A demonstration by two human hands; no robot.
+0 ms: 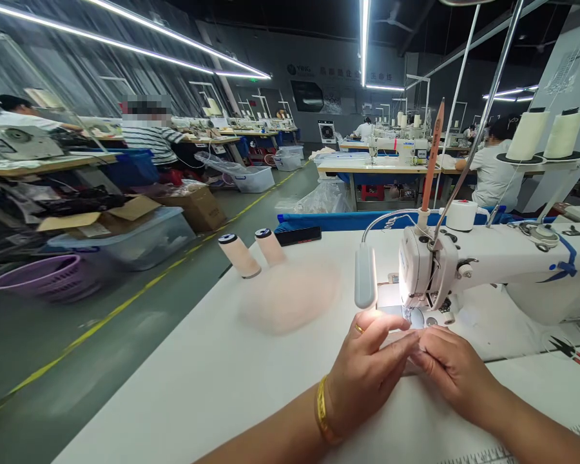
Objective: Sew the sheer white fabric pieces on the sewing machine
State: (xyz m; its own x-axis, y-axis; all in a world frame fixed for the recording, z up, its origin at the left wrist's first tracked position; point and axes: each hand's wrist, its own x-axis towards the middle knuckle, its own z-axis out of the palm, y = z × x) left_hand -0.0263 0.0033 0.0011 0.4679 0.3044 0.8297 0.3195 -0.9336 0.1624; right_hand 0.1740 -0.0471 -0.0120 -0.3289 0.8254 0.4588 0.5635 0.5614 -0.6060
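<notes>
My left hand (374, 354) and my right hand (452, 361) meet just in front of the needle area of a white sewing machine (428, 264). Their fingertips are closed and nearly touching, pressed on a small piece of pale pink fabric (397, 336). Most of that fabric is hidden under the fingers. A ring and a yellow bangle are on my left hand and wrist. The machine's lamp (365, 277) lights the spot from the left. Farther left on the table lies a blurred, sheer pale pink heap (292, 295).
Two pink thread cones (240, 256) and a black flat object (299, 236) stand or lie at the table's far left edge. Red-handled snips (577, 356) lie at right, a clear ruler (483, 455) at the front. Several people work at other machines beyond.
</notes>
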